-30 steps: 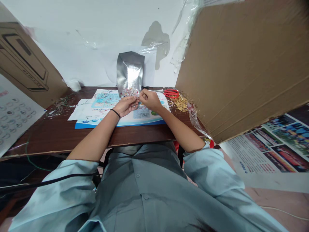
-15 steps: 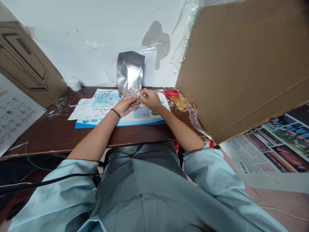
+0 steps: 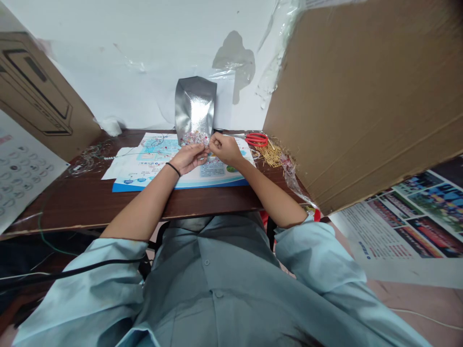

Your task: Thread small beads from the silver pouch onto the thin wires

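Over printed sheets (image 3: 155,176) on the desk (image 3: 213,206), left hand (image 3: 190,158) and right hand (image 3: 226,148) nearly meet, fingers curled; anything gripped is too small to tell. Colourful beads (image 3: 194,138) lie just beyond, by a silver pouch (image 3: 196,103). Apparently fine fingertip work, next needing steadiness.

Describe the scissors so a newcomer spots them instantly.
Find the big brown cardboard panel right of the dark tabletop. At its left foot, near the back edge, lies a heap of golden pieces. The scissors lie at the heap's back left; looped red handles set them apart from the gold.
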`<state>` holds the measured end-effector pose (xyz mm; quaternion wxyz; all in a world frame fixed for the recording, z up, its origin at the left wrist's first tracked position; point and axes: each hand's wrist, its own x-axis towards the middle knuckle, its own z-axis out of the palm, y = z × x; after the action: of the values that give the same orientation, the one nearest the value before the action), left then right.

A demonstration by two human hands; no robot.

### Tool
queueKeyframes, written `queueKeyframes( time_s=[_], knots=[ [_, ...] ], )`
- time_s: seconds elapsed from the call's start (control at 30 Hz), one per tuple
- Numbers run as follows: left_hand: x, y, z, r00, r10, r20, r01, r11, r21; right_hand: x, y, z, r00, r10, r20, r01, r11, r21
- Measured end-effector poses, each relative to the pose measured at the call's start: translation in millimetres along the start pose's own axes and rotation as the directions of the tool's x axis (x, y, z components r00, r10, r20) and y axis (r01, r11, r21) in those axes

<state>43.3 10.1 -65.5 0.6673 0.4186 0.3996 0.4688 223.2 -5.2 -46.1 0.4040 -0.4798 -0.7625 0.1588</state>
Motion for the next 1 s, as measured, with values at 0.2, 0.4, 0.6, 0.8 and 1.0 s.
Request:
queueKeyframes(
  time_s=[0.2, 0.4, 0.6, 0.8, 1.0],
  knots=[
    [0, 0, -0.1, 1.000, 0.000, 0.016, -0.001, 1.000, 0.017, 0, 2, 1, 1.000, -0.006, 0.015, 0.006, 1.000, -0.017],
    [-3, 2, 3.4, 1.000, -0.009, 0.014, 0.008, 0.999, 0.036, 0, 5, 3, 0.999, -0.016, 0.039, 0.015, 1.000, 0.023],
    [-6, 0, 8.6, 0.996, 0.065, -0.053, -0.061, 0.995, 0.082, 3, 11, 4, 0.997, -0.047, 0.069, 0.039, 0.994, 0.105],
    [-6, -3, 14.1, 0.982, 0.156, -0.104, -0.138, 0.977, 0.163, 5, 17, 6, 0.994, -0.061, 0.087, 0.046, 0.985, 0.169],
    [-3, 8, 10.2, 0.948, 0.256, -0.187, -0.242, 0.965, 0.096, 5, 19, 5, 0.998, -0.038, 0.051, 0.029, 0.988, 0.153]
  ],
)
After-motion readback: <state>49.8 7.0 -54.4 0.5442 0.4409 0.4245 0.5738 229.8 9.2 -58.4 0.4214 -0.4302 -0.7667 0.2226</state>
